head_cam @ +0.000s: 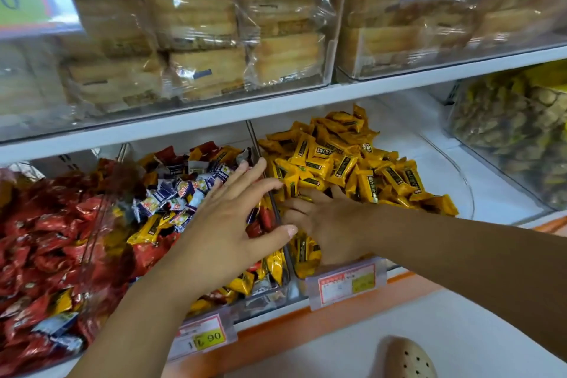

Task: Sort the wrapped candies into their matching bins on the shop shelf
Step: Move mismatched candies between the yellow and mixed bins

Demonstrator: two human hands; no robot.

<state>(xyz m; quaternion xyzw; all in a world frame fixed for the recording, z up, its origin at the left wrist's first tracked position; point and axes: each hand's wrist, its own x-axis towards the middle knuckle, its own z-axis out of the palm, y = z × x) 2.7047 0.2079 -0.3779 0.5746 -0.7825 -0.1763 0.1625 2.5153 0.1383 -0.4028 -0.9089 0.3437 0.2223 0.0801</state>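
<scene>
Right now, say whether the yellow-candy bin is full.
Partly full: yellow candies heap at left; bin floor at right is bare.

White shelf board (pixel 276 108), orange base trim (pixel 310 325), pale floor (pixel 478 328), even light.

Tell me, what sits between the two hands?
In the head view, a clear divider separating two bins stands between the left hand and the right hand, with yellow candies against it.
</scene>
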